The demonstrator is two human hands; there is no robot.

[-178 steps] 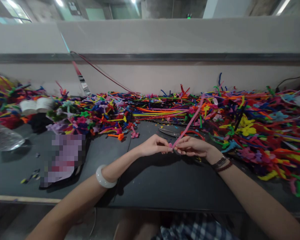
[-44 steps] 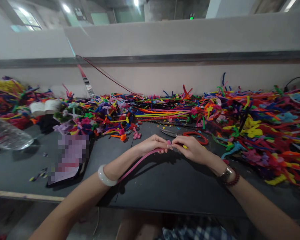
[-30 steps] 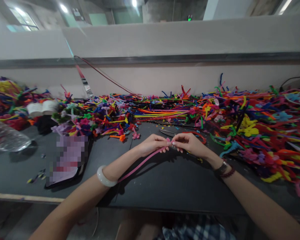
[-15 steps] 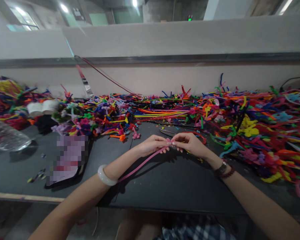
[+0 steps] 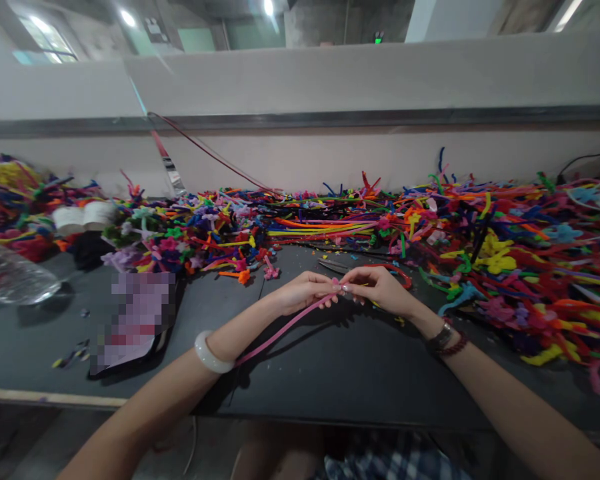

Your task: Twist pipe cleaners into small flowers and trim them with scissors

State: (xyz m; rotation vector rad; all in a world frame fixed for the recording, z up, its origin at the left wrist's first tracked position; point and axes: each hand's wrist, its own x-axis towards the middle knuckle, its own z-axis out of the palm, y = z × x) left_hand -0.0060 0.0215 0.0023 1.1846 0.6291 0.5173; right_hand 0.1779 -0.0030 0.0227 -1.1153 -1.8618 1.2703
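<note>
Both hands meet over the middle of the dark table (image 5: 300, 393). A pink pipe cleaner (image 5: 286, 328) is pinched between them, its bent end at the fingertips and its long tail slanting down left beneath my left wrist. My left hand (image 5: 307, 293) has thumb and fingers closed on it. My right hand (image 5: 377, 287) grips the same bent end from the other side; fingers partly hide its shape. Just behind my right hand lie scissors (image 5: 397, 272) with red handles, partly covered by the hand, blades pointing left.
Heaps of coloured pipe cleaners (image 5: 510, 267) line the table's back and right. More twisted pieces (image 5: 180, 233) lie at the left, near white paper rolls or cups (image 5: 84, 217). A phone (image 5: 135, 323), blurred out, and a clear plastic bottle (image 5: 17, 273) are at the left.
My hands stay almost in the same place. The fingertips have shifted slightly around the bent end of the pink pipe cleaner, which shows a little less between them.
</note>
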